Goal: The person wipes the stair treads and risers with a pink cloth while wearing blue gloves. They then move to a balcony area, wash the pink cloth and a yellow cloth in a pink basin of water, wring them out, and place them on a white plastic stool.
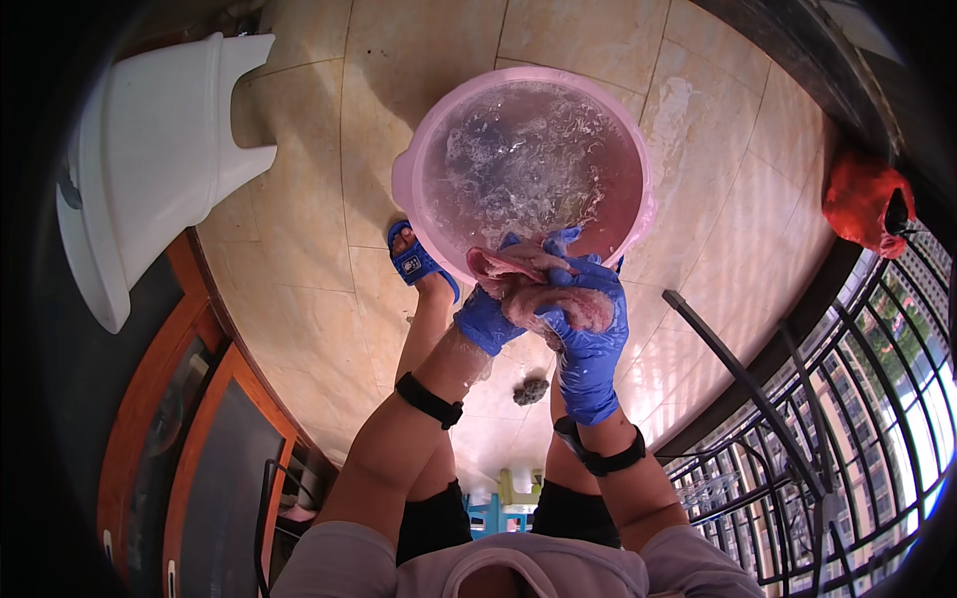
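A person's gloved left hand (pixel 486 321) and right hand (pixel 596 344) clench a wet pink cloth (pixel 530 267) between them near the pink basin (pixel 404 181) just beyond, where squeezing short of its rim could drip onto tiles (pixel 299 329) below.

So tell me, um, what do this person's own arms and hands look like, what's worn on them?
The left grip and right grip wear wet-looking blue gloves. A black band circles the left forearm, and a matching one the right. The sleeves are short and pale grey. No cables show.
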Demonstrator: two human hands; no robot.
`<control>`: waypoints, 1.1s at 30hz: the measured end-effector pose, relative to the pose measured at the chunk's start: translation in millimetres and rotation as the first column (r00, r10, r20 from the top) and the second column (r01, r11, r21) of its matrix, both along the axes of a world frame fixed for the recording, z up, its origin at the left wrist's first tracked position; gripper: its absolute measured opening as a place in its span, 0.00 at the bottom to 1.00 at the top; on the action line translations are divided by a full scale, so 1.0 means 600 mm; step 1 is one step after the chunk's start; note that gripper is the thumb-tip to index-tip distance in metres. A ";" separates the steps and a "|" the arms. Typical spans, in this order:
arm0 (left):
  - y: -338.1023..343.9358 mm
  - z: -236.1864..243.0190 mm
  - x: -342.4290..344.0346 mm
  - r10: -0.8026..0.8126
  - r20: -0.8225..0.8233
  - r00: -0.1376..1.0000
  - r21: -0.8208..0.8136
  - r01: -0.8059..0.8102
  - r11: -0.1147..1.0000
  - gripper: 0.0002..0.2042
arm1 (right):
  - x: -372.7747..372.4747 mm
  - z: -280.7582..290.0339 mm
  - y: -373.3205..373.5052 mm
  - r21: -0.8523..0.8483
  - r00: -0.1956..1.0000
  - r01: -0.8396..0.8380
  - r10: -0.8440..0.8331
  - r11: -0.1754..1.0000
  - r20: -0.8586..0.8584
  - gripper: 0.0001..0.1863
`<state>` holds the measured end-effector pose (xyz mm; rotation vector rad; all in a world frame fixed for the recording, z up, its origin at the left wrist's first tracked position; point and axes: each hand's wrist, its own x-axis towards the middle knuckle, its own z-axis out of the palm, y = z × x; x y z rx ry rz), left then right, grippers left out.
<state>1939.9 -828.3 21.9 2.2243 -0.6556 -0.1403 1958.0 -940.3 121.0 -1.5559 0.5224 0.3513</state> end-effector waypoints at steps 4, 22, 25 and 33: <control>-0.036 0.040 0.021 -0.365 -0.848 0.385 -0.421 -0.907 0.023 0.16 | -0.015 0.007 0.010 -0.374 0.994 0.083 -0.049 0.924 0.101 0.18; -0.041 0.119 0.079 0.306 -0.585 0.751 -0.340 -0.569 0.749 0.07 | -0.040 -0.158 -0.110 0.287 0.954 -0.284 0.239 0.915 0.180 0.44; -0.038 0.119 0.081 0.200 -0.605 0.771 -0.416 -0.520 0.746 0.07 | -0.032 -0.158 -0.129 0.319 0.913 -0.409 0.381 0.855 0.147 0.46; -0.013 0.110 0.099 0.148 -0.603 0.784 -0.344 -0.423 0.838 0.06 | 0.036 -0.131 -0.119 0.362 0.873 -0.471 0.485 0.804 0.058 0.28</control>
